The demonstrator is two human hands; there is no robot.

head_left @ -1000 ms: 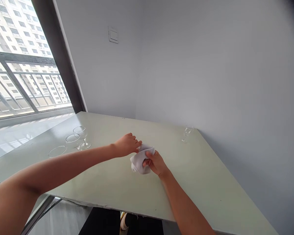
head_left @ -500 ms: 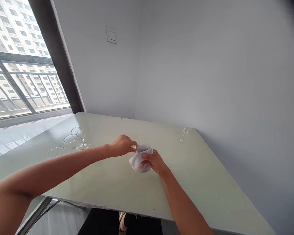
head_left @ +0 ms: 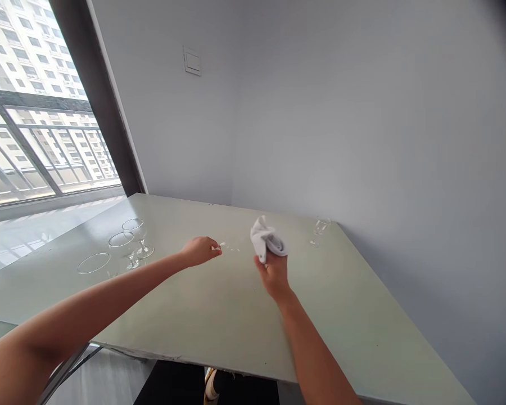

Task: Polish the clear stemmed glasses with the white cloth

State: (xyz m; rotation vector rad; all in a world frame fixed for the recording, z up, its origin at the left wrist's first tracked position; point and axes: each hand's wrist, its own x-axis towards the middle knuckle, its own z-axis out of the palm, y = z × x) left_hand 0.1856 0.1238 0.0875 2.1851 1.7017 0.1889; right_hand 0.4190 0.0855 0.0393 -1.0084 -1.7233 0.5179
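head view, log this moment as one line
left hand: pinching faintly visible clear glass; right hand: holding white cloth; table: three glasses left, one glass far right

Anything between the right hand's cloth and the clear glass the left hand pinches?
Nothing visible. The white cloth in the right hand is apart from the clear glass in the left hand, to its right; the glass's outline is too faint to trace fully.

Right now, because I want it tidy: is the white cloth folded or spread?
Neither: the white cloth is bunched in the right hand, creases showing.
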